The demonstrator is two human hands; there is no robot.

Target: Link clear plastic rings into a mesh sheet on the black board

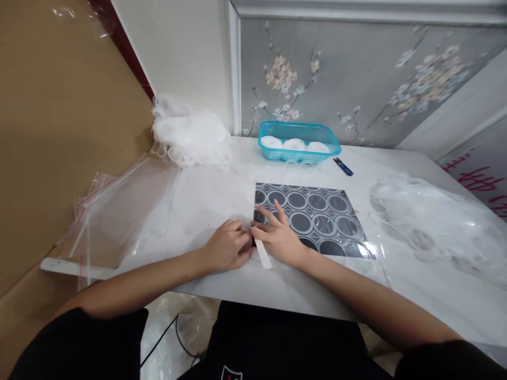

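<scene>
A dark sheet (332,208) printed with rows of pale rings lies flat on the table under a clear film. My right hand (283,237) rests over its left edge, with the index and middle fingers stretched across the sheet. Under that hand, a flat white strip (263,254) is gripped and points toward the table's front edge. My left hand (229,246) is closed just left of the sheet, its fingertips close to the right hand's. What those left fingers pinch, if anything, is hidden.
At the back stands a blue basket (300,155) holding white rings. Beside it lie small blue thread snips (343,166). A heap of white rings (192,134) sits at the back left, clear plastic bags (122,211) at left, and clear plastic film (439,227) at right.
</scene>
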